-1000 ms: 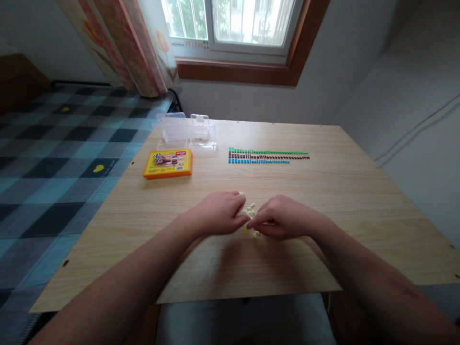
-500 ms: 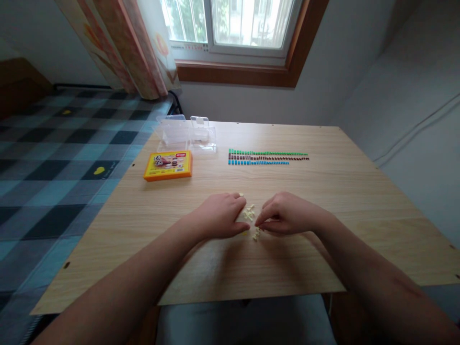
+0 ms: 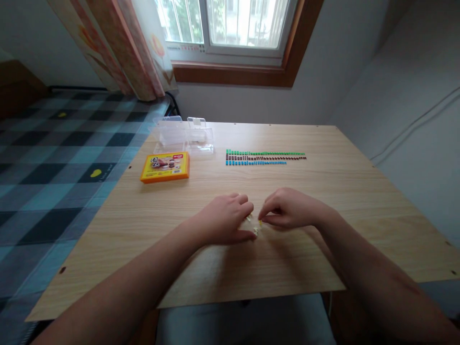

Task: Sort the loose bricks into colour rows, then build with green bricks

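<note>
Small pale yellow pieces (image 3: 256, 231) lie in a loose pile on the wooden table (image 3: 201, 273), too tiny to tell their exact kind. My left hand (image 3: 228, 220) rests over the pile's left side, thumb and fingers apart, hiding part of it. On the other side my right hand (image 3: 289, 207) has thumb and forefinger pinched on a small yellow piece (image 3: 260, 223), just above the tabletop. Farther back, rows of small green pieces (image 3: 264, 153), dark red pieces (image 3: 266, 158) and blue pieces (image 3: 256, 163) stand lined up.
A yellow and orange box (image 3: 165, 167) lies at the table's left side. Behind it stand open clear plastic containers (image 3: 200, 140). A checkered bed (image 3: 97, 129) is beyond the left edge, and a window (image 3: 244, 24) is at the back.
My left hand has shifted right over the pile, covering more of the pale pieces. The right hand has lifted slightly, and a yellow piece now shows at its fingertips.
</note>
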{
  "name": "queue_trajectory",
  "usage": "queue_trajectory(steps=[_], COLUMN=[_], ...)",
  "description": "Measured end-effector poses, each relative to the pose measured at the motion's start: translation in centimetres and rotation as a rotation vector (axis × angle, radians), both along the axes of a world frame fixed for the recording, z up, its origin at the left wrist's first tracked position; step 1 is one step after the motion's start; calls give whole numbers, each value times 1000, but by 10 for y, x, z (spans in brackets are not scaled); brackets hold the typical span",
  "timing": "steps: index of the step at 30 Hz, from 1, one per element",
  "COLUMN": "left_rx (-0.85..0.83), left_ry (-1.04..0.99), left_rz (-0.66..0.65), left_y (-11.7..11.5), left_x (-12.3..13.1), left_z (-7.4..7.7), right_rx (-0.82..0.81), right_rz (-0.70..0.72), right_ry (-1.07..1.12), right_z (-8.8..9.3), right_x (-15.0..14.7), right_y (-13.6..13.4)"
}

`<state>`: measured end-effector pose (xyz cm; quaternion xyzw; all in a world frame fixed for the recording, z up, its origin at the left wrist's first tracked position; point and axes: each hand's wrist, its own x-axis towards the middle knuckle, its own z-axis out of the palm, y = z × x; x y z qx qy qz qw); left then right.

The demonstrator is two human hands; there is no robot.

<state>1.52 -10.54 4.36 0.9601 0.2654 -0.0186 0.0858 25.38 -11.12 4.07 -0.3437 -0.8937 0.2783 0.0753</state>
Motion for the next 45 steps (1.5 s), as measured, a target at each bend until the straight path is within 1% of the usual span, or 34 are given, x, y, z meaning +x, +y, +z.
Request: queue_trajectory(steps=[7, 12, 16, 22, 27, 30, 34, 36, 40, 45], left_rx=[39, 81, 104, 94, 60, 44, 54, 42, 10, -66], left_ry=[-5, -1, -6, 0, -38, -59, -106, -150, -146, -119], left_rz=[-89, -91, -78, -50, -15, 48, 157, 137, 19, -20], left_y=[-3, -4, -4, -3, -2, 1, 9, 12, 15, 12], left_x=[8, 12, 14, 14, 11, 6, -4, -9, -16, -17], left_z=[-11, -18, -20, -17, -16, -13, -6, -3, 1, 4], right_rx=[69, 79, 63, -14, -11, 3, -22, -39, -44, -21], right_rz=[10, 31, 20, -30, -14, 1, 44, 62, 75, 53], right_ry=[8, 38, 26, -10, 23, 48, 69, 65, 48, 41], right_z=[-9, -17, -14, -6, -9, -10, -5, -2, 0, -2], right_x=[1, 0, 0, 5, 7, 5, 2, 0, -6, -8], right_y=[2, 5, 5, 5, 7, 7, 4, 2, -3, -4])
